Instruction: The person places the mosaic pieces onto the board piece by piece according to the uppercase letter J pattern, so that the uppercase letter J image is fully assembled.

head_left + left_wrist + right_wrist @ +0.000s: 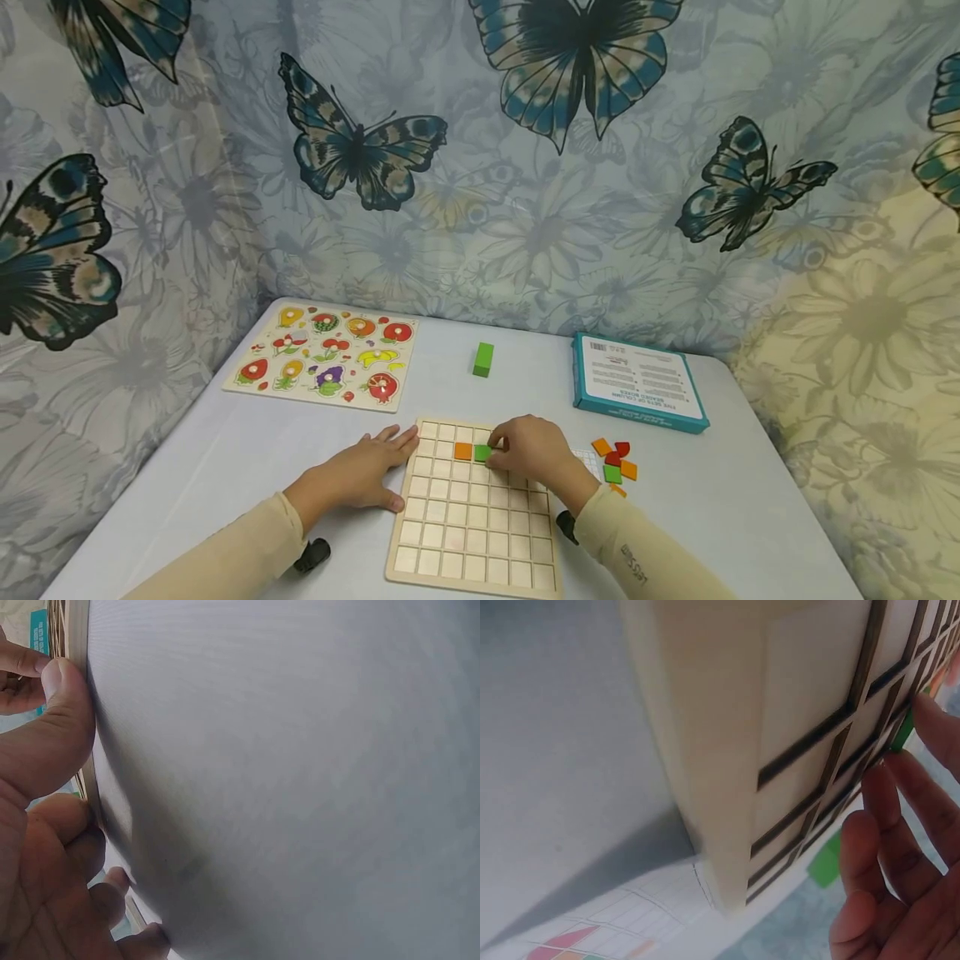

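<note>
The left hand (358, 472), with its fingers spread, touched the left edge of the board (465, 515). The right hand (531, 450) pinched the green tile (482, 452) between thumb and finger, at the board, just right of the orange tile (463, 451), in the second row from the far side. Loose pieces (628, 471) lay to the right, nearer than the box (641, 383)

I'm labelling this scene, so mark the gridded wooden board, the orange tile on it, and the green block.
Gridded wooden board (477, 516): head view, a bare square near its middle.
Orange tile (463, 451): head view, centre of its upper face.
Green block (485, 357): head view, its long upper face.
</note>
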`<state>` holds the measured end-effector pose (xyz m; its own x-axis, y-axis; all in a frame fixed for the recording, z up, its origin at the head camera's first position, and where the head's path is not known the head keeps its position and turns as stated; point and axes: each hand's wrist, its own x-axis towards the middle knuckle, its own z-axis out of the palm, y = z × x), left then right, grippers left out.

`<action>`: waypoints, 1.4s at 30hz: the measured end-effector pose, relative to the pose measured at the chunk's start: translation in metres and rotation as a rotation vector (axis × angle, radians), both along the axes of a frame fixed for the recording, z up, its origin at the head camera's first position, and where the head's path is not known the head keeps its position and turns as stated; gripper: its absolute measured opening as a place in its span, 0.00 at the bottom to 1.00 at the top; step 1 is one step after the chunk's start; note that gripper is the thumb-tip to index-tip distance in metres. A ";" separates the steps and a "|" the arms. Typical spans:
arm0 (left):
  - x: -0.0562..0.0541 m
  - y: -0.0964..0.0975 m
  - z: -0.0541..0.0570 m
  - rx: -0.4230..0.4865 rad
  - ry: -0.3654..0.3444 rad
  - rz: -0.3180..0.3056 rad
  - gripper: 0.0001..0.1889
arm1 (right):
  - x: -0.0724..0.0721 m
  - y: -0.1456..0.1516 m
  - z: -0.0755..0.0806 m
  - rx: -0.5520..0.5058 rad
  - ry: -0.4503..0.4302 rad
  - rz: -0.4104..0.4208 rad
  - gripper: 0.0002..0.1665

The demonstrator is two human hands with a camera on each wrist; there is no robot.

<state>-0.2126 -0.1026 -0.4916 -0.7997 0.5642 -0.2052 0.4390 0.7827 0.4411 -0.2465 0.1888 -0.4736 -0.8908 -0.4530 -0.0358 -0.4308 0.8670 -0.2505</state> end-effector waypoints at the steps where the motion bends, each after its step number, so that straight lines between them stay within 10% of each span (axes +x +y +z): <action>1: 0.000 0.000 0.000 -0.001 0.000 0.000 0.53 | 0.000 0.000 0.000 0.002 -0.003 -0.001 0.13; 14: -0.001 0.000 -0.004 0.012 0.000 0.021 0.53 | 0.003 -0.006 0.002 0.030 0.061 0.026 0.15; 33: 0.004 0.003 0.001 0.010 -0.014 0.019 0.52 | 0.065 0.144 0.009 0.013 -0.164 -0.502 0.22; 42: 0.004 0.000 -0.002 0.005 -0.007 0.010 0.53 | 0.071 0.146 0.002 0.045 -0.203 -0.548 0.19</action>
